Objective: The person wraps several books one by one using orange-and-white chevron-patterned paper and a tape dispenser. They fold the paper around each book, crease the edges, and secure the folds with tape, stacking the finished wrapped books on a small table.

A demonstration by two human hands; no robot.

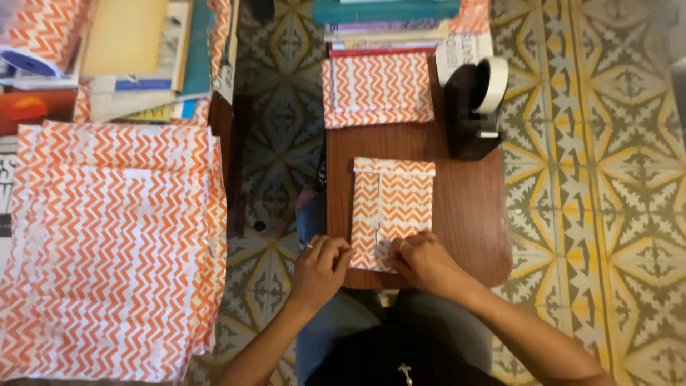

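A flat parcel wrapped in orange-and-white zigzag paper (pixel 394 207) lies on a small brown wooden desk (pixel 471 214). My left hand (pixel 321 268) rests with curled fingers at the parcel's near left corner. My right hand (pixel 421 261) presses down on the near edge of the parcel, fingers bent over the folded paper. A second parcel in the same paper (pixel 377 89) lies farther back on the desk. To its right stands a black tape dispenser (pixel 475 107) with a white roll.
A wide stack of orange zigzag paper sheets (pixel 107 250) covers the table at left. Books and papers (pixel 136 57) pile up behind it, and more books (pixel 386 21) at the desk's far end. Patterned yellow-grey tile floor (pixel 607 179) lies around.
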